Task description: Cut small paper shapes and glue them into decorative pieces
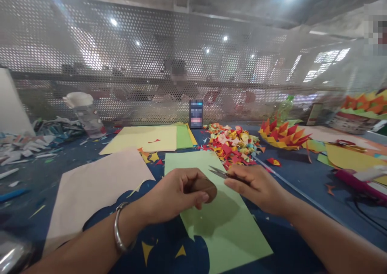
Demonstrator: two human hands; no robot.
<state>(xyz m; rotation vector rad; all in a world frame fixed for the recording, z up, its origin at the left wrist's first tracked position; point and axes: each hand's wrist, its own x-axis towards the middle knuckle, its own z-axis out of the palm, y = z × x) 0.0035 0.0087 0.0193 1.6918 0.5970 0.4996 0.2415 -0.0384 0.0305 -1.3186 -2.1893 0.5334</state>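
My left hand (169, 195), with a silver bangle on its wrist, is closed on a brown rounded piece (207, 186) whose material I cannot make out. It hovers over a pale green paper sheet (242, 233) with a curved cut in its lower left edge. Scissors (218, 172) are gripped in my right hand (256, 185), above the same sheet; their tips point left toward the brown piece without touching it. Most of the scissor handles are hidden by my fingers. Yellow paper scraps (147, 252) lie on the dark blue table below my left hand.
A pale pink sheet (99, 185) with scalloped cuts lies left. Yellow sheets (136, 138) are behind it. A heap of colourful paper bits (232, 143) and an orange-yellow paper flower (282, 136) stand at the back. A phone (196, 115) leans against the perforated screen; a cup (86, 115) is left.
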